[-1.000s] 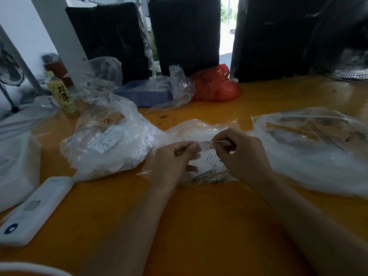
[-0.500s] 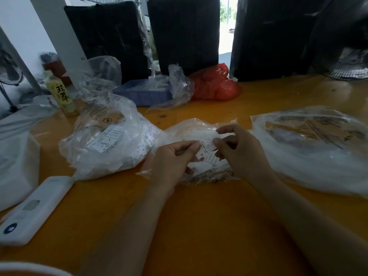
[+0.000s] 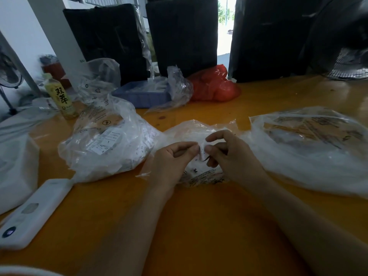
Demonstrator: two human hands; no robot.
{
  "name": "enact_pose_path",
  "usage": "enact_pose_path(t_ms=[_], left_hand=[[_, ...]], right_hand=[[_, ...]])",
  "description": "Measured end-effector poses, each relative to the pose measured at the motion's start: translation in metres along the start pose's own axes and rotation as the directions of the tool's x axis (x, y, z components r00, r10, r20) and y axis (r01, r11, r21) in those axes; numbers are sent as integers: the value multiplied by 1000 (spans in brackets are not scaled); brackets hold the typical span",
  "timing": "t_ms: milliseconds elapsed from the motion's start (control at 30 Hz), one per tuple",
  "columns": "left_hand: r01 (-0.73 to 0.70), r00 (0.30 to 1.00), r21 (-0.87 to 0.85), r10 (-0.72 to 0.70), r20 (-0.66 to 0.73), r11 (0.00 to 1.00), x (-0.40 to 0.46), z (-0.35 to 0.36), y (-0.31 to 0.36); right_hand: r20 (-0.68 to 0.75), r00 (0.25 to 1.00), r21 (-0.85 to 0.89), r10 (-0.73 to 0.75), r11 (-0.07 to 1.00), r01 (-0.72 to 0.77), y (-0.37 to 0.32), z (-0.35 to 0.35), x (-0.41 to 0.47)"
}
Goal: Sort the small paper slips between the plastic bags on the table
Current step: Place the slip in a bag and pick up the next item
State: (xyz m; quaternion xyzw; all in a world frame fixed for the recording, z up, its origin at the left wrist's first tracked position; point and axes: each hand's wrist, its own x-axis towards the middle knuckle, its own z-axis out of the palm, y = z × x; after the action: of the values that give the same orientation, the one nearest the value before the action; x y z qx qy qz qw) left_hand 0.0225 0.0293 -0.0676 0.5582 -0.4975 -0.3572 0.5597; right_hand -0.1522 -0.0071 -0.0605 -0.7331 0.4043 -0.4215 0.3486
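A small white paper slip (image 3: 202, 152) is pinched between both hands over the middle clear plastic bag (image 3: 185, 132), which lies on the orange table (image 3: 199, 216). My left hand (image 3: 171, 162) pinches the slip's left side with thumb and fingers curled. My right hand (image 3: 229, 154) pinches its right side, index finger raised. More printed slips (image 3: 196, 170) show inside the middle bag under my hands. A fuller clear bag of slips (image 3: 105, 144) sits to the left, and a wide flatter bag (image 3: 310, 148) lies to the right.
A white handheld device (image 3: 33, 214) lies at the front left beside a white bag (image 3: 16, 168). Behind stand a tea bottle (image 3: 59, 96), a blue tray (image 3: 143, 94), a red bag (image 3: 215, 86), dark bundles (image 3: 179, 32) and a fan (image 3: 350, 64).
Both hands have drawn closer together and sunk slightly toward the middle bag. The slip, stretched flat between them a second ago, is now bunched between the fingertips.
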Motion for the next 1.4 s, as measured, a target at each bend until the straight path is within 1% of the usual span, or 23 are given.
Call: enact_pose_path(t_ms=[100, 167, 400, 533, 633, 700, 800, 867, 900, 933, 967, 1000, 1033, 1067, 1100, 1133, 1167, 1200, 1233, 1267, 1300, 1333, 1400], left_hand=[[34, 999, -89, -35, -11, 995, 3, 0, 1], [76, 997, -167, -77, 2, 983, 5, 0, 1], [96, 995, -106, -96, 3, 990, 3, 4, -3], [149, 989, -203, -151, 5, 968, 2, 3, -1], [181, 983, -254, -180, 27, 950, 4, 5, -2], [177, 984, -264, -178, 19, 948, 6, 5, -3], [100, 994, -198, -108, -28, 975, 5, 4, -2], [-5, 996, -40, 1, -92, 999, 2, 2, 3], [-88, 985, 71, 97, -146, 994, 1, -1, 7], [-178, 952, 190, 218, -215, 965, 0, -7, 11], [-263, 887, 300, 352, -300, 917, 0, -15, 17], [-334, 783, 395, 485, -390, 856, 2, -27, 23], [-376, 653, 482, 596, -467, 791, 5, -42, 28], [-378, 529, 554, 664, -528, 742, 8, -59, 32], [-340, 445, 595, 682, -580, 728, 12, -78, 33], [-272, 414, 613, 665, -621, 742, 15, -96, 32], [-182, 425, 625, 633, -647, 760, 17, -112, 29], [-80, 460, 637, 596, -659, 767, 19, -123, 23], [12, 504, 649, 556, -661, 761, 21, -132, 18], [76, 551, 652, 514, -658, 754, 23, -136, 13], [113, 594, 651, 474, -649, 750, 25, -137, 10], [132, 629, 655, 447, -636, 744, 26, -137, 8], [146, 666, 685, 441, -601, 713, 28, -135, 6]], right_hand=[[-130, 991, 17, -4, 1000, 6, -2, -2, 1], [-174, 985, 51, 11, 999, -2, -3, -4, 2], [-65, 998, -38, -6, 999, 4, -6, 2, -3], [6, 1000, -24, -18, 1000, 19, -6, 3, -4], [-110, 994, -37, -11, 999, 7, -4, 0, -1], [-190, 982, -6, 10, 1000, -11, -2, -2, 1], [-240, 970, 11, 45, 999, -44, -1, -5, 3], [-296, 954, -13, 44, 999, -50, -2, -10, 4], [-347, 938, -29, 29, 999, -41, -4, -15, 4], [-410, 912, -71, -7, 997, -24, -6, -22, 5], [-473, 879, -149, -68, 989, -4, -9, -31, 5], [-517, 845, -260, -138, 966, -1, -10, -42, 7], [-531, 823, -391, -202, 920, -27, -9, -54, 8], [-529, 817, -517, -232, 851, -92, -6, -67, 9], [-521, 829, -613, -204, 765, -198, 0, -80, 12], [-509, 854, -679, -110, 661, -319, 7, -93, 15], [-487, 872, -728, 37, 534, -429, 15, -105, 17], [-447, 874, -773, 191, 410, -485, 22, -114, 16], [-392, 862, -811, 321, 321, -489, 27, -120, 15], [-339, 849, -839, 404, 277, -468, 32, -124, 13], [-299, 844, -854, 445, 270, -444, 36, -126, 13], [-274, 845, -858, 459, 280, -431, 38, -127, 14], [-270, 848, -855, 455, 291, -429, 37, -124, 15]])
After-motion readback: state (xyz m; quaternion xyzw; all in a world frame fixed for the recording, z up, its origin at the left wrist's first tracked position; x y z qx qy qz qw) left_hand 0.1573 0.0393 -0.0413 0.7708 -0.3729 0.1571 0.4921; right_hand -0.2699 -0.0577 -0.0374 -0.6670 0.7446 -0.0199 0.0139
